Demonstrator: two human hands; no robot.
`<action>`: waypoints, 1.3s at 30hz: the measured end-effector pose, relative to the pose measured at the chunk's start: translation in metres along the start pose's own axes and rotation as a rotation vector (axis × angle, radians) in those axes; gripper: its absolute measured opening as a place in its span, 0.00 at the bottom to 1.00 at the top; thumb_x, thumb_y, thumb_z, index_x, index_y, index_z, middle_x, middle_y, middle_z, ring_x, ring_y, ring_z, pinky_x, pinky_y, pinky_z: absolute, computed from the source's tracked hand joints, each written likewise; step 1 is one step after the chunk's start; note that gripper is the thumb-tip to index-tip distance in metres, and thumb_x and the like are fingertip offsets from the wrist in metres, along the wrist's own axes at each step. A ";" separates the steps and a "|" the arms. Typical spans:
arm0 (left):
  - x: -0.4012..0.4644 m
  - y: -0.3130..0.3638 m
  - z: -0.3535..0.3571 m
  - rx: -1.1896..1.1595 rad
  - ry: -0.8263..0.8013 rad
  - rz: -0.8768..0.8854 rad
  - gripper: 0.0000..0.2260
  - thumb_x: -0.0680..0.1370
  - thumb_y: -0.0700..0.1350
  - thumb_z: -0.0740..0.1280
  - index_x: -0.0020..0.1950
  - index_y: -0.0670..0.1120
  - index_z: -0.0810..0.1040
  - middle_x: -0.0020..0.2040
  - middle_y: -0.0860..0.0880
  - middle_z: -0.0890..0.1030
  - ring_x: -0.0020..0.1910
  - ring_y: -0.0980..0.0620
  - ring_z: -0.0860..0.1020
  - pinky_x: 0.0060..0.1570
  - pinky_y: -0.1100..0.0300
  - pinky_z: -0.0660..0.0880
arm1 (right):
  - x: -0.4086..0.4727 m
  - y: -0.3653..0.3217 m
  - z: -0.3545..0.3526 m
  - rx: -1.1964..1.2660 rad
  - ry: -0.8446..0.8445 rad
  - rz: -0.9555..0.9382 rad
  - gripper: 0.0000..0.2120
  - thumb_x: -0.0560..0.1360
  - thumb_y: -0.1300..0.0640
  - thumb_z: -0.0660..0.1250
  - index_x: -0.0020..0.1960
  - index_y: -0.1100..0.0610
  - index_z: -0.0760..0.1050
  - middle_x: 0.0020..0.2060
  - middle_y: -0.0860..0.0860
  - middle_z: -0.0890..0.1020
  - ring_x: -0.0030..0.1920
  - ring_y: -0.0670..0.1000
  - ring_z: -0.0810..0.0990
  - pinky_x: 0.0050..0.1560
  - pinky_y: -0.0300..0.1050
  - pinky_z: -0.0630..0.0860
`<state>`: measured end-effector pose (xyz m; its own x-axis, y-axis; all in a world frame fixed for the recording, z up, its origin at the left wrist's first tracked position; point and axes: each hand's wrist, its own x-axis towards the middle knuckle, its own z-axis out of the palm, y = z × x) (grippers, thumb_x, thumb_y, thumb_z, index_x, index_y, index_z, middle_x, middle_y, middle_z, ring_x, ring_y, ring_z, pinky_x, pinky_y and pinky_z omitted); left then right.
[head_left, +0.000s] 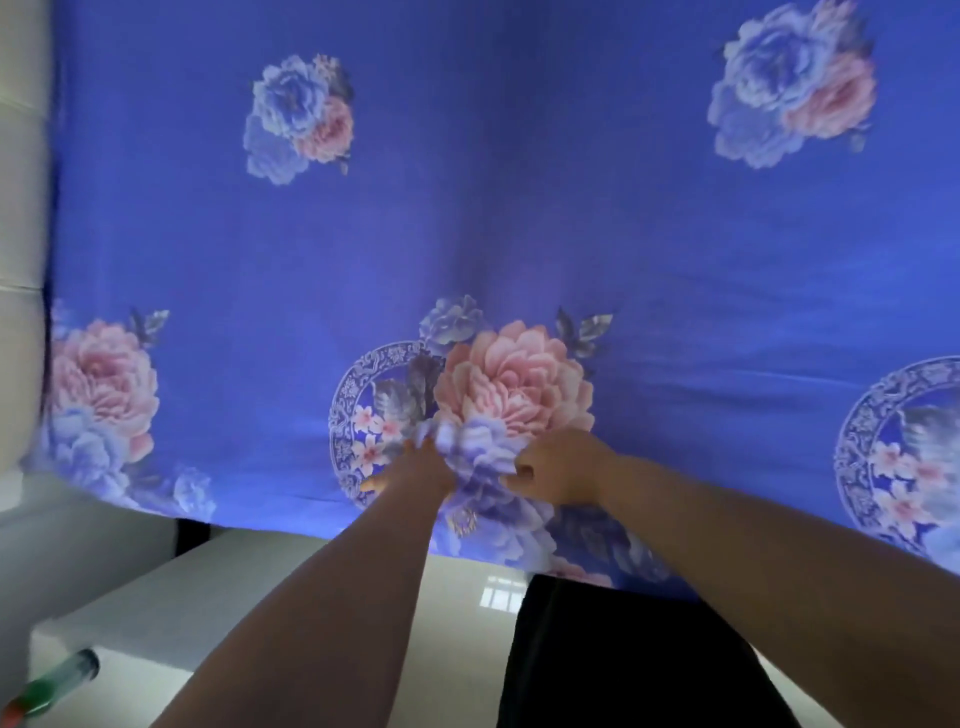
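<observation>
Sheet (467, 234) blue floral; left hand (415, 470), right hand (550, 475) bunch it; glossy floor (467, 597).

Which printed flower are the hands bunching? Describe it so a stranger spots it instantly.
On the blue sheet, find the central pink peony beside a ringed medallion. The pale blue flower just below it is the only one crumpled between left hand and right hand.

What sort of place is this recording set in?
Probably a bedroom in a home. A blue flowered sheet lies spread wide and flat on a raised surface. The left hand and right hand bunch it near its edge, and a glossy pale floor shows below.
</observation>
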<state>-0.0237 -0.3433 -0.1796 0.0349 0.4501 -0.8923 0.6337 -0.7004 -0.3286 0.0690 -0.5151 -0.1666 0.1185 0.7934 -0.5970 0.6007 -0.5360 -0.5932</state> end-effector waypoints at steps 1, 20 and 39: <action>-0.007 0.007 -0.016 0.113 -0.027 -0.023 0.31 0.77 0.53 0.61 0.77 0.51 0.53 0.76 0.46 0.60 0.73 0.39 0.62 0.66 0.32 0.61 | 0.002 0.016 -0.020 -0.007 0.068 0.067 0.17 0.79 0.45 0.56 0.49 0.55 0.78 0.51 0.54 0.81 0.52 0.57 0.78 0.44 0.45 0.70; -0.027 0.336 -0.261 0.063 0.453 0.464 0.52 0.67 0.61 0.74 0.76 0.61 0.37 0.76 0.56 0.32 0.74 0.31 0.41 0.67 0.35 0.61 | -0.016 0.320 -0.270 -0.131 0.052 0.750 0.61 0.56 0.27 0.71 0.77 0.45 0.41 0.76 0.60 0.47 0.75 0.67 0.49 0.70 0.65 0.56; -0.008 0.357 -0.263 0.111 0.421 0.433 0.52 0.70 0.58 0.73 0.75 0.60 0.33 0.75 0.53 0.29 0.73 0.28 0.42 0.64 0.33 0.63 | 0.046 0.338 -0.436 1.748 1.014 0.351 0.20 0.75 0.43 0.66 0.62 0.52 0.74 0.53 0.47 0.79 0.48 0.45 0.76 0.39 0.37 0.68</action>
<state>0.4055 -0.4514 -0.2082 0.5881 0.2763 -0.7602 0.4103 -0.9119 -0.0141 0.6217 -0.5338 -0.1592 0.7104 0.1291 -0.6919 -0.7032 0.1713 -0.6901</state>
